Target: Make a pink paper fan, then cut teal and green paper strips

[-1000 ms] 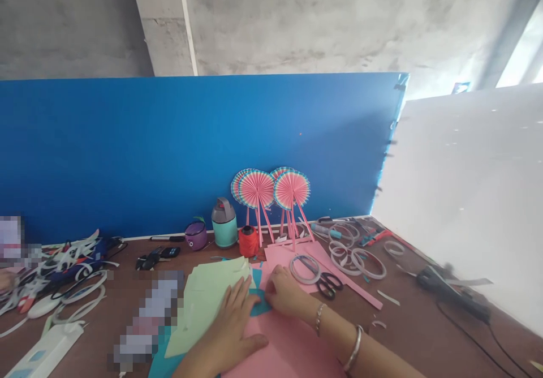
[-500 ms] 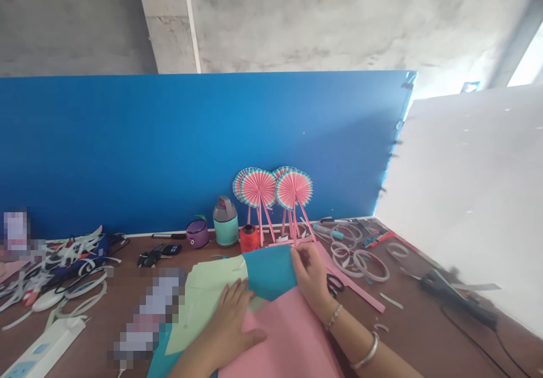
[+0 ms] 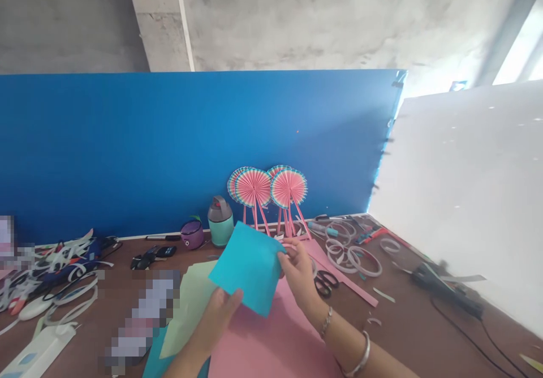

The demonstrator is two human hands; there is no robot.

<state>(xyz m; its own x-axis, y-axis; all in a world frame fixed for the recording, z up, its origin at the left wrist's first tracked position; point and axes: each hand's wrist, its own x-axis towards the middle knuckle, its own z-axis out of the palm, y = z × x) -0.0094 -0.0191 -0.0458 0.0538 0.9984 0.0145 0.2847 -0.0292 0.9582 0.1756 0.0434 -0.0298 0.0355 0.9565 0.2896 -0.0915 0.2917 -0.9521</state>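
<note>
Between my two hands a blue sheet of paper (image 3: 252, 267) is held up, tilted, above the other sheets. My left hand (image 3: 223, 313) pinches its lower left edge, thumb on top. My right hand (image 3: 297, 267) grips its right corner between thumb and fingers. Below lies a large pink sheet (image 3: 275, 341), and to its left are pale green sheets (image 3: 186, 304) with more blue paper (image 3: 155, 349) under them. Black-handled scissors (image 3: 326, 283) rest beside my right wrist, their blades hidden.
Pink folding paper fans (image 3: 253, 187) stand at the back beside a teal container (image 3: 221, 225) and a purple pot (image 3: 192, 234). Rolls of pale strip (image 3: 365, 260) and a black corded tool (image 3: 449, 290) lie right. At left are a power strip (image 3: 40, 352) and tangled strips (image 3: 63, 259).
The blue sheet has been lifted off the pile and turned at an angle. My left hand, previously flat on the green and pink paper, now pinches the blue sheet's edge.
</note>
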